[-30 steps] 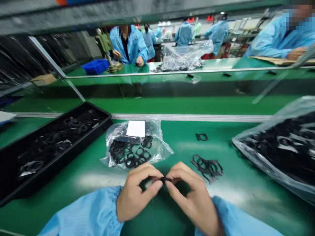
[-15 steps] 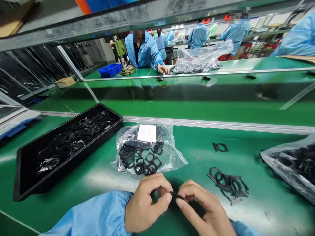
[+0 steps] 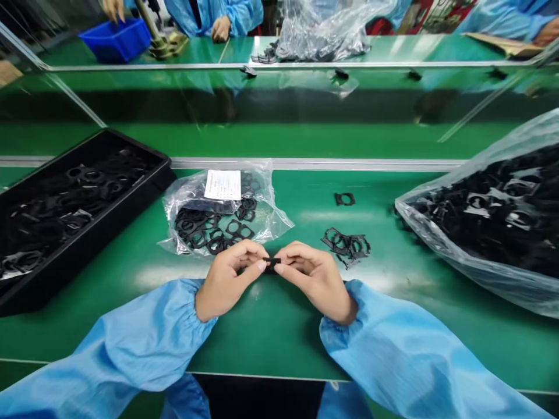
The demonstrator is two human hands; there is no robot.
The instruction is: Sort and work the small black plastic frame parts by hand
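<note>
Both my hands meet above the green bench mat, and a small black rubber gasket (image 3: 271, 263) is pinched between the fingertips of my left hand (image 3: 231, 279) and my right hand (image 3: 312, 283). Most of the gasket is hidden by my fingers. Just beyond my hands lies a clear plastic bag (image 3: 222, 212) of black gaskets with a white label. To the right sit a loose heap of gaskets (image 3: 346, 245) and a single gasket (image 3: 345, 199).
A black tray (image 3: 144, 152) of gaskets stands at the left, and a large open plastic bag (image 3: 484, 215) full of black gaskets lies at the right. A metal rail (image 3: 314, 164) runs behind the mat. Across the line, a co-worker in a blue smock (image 3: 213, 14) sits beside a blue bin (image 3: 114, 39).
The view has tilted down, so my hands sit higher in the picture and more of my blue sleeves shows. My fingers have closed around the gasket, and the heap and bags appear shifted left.
</note>
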